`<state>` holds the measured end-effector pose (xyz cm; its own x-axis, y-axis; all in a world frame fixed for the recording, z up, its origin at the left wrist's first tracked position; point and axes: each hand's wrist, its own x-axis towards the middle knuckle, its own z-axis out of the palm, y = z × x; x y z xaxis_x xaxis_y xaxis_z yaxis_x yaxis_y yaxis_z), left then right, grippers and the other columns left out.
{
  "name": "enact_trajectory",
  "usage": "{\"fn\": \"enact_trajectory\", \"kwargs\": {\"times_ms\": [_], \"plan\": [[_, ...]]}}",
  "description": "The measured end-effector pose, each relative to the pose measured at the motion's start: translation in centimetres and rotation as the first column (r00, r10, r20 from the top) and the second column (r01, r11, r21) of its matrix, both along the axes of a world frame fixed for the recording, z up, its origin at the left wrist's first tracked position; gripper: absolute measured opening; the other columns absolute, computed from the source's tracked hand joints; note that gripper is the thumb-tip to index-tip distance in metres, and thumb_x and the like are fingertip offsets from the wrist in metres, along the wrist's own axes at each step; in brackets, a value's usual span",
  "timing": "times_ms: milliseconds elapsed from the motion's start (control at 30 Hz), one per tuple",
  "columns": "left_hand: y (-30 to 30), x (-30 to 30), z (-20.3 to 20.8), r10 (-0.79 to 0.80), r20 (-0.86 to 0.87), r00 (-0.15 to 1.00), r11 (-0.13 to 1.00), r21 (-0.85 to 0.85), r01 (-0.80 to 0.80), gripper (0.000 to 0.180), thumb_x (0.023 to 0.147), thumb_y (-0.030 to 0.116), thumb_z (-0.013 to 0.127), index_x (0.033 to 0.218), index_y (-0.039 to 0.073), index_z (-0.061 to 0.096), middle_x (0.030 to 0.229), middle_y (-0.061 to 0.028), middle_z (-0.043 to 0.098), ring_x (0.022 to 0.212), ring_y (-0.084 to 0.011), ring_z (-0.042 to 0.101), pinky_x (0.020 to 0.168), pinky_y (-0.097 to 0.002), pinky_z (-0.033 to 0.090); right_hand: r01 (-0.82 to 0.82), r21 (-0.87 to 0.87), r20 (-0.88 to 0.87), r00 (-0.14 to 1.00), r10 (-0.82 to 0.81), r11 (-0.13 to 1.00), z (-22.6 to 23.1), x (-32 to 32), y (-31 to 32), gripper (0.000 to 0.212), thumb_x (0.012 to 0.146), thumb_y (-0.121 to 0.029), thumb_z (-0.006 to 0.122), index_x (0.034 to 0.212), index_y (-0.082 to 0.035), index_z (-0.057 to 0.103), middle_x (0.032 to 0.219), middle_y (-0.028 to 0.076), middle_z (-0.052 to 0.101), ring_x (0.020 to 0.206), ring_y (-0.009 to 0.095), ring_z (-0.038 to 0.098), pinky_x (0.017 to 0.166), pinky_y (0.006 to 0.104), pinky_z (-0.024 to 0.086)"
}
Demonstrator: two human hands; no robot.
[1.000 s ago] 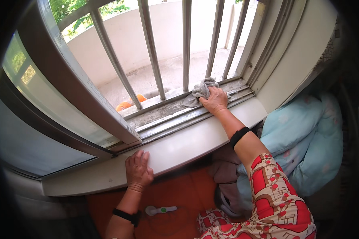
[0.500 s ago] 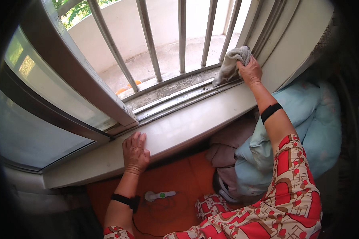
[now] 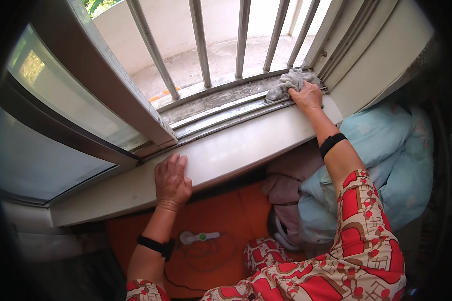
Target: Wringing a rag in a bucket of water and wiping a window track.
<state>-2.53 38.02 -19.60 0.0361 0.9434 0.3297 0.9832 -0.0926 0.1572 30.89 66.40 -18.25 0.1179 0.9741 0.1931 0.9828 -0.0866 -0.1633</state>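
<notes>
My right hand (image 3: 307,96) grips a crumpled grey cloth (image 3: 292,85) and presses it onto the metal window track (image 3: 226,116) at its right end, by the frame's corner. Part of the cloth bunches up ahead of my fingers and hides that stretch of track. On the white windowsill (image 3: 236,145), nearer the left, my left hand (image 3: 173,181) rests palm down with its fingers stretched out, holding nothing. Dirt and dark specks show along the ledge beyond the track.
Metal bars (image 3: 242,40) stand just outside the track. A sliding window panel (image 3: 115,90) is at the left. Below the sill, a pale blue quilt (image 3: 371,165) is heaped at the right. A white corded device (image 3: 200,237) lies on the orange-red surface (image 3: 236,205).
My right hand has lowered the cloth from beside the right frame onto the track, where it now lies bunched. My left hand stays on the sill. The view has shifted slightly.
</notes>
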Motion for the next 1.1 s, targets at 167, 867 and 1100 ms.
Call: {"fn": "enact_trajectory", "kwargs": {"times_ms": [167,867,1100], "plan": [[-0.2,0.4,0.8,0.01,-0.009,1.0,1.0,-0.016,-0.011,0.051,0.063,0.011,0.05,0.114,0.008,0.051,0.117,-0.0116,0.047,0.108,-0.0299,0.045,0.096,-0.0419,0.032,-0.151,-0.011,-0.105,0.983,0.149,0.988,1.3,-7.3,-4.5,0.058,0.065,-0.052,0.061,0.1,-0.006,0.064,0.098,0.018,0.062,0.098,0.029,0.055,0.088,0.038,0.043],[0.2,0.2,0.4,-0.003,0.002,1.0,1.0,0.003,0.003,0.05,0.064,0.012,0.049,0.114,0.008,0.052,0.118,-0.0117,0.047,0.108,-0.0295,0.045,0.095,-0.0413,0.032,0.074,0.123,-0.041,0.997,-0.069,0.99,-2.2,6.3,1.9,0.053,0.072,-0.045,0.06,0.111,-0.009,0.058,0.113,0.011,0.058,0.108,0.031,0.051,0.093,0.0402,0.041],[-0.1,0.0,0.0,0.021,-0.015,1.0,1.0,-0.011,-0.021,0.051,0.062,0.011,0.056,0.113,0.008,0.052,0.118,-0.0105,0.046,0.111,-0.0271,0.044,0.097,-0.0416,0.032,-0.206,0.324,-0.037,0.972,0.23,0.923,-3.1,-2.2,-2.9,0.054,0.066,-0.043,0.065,0.1,-0.001,0.061,0.099,0.012,0.061,0.097,0.028,0.051,0.087,0.0401,0.04]]}}
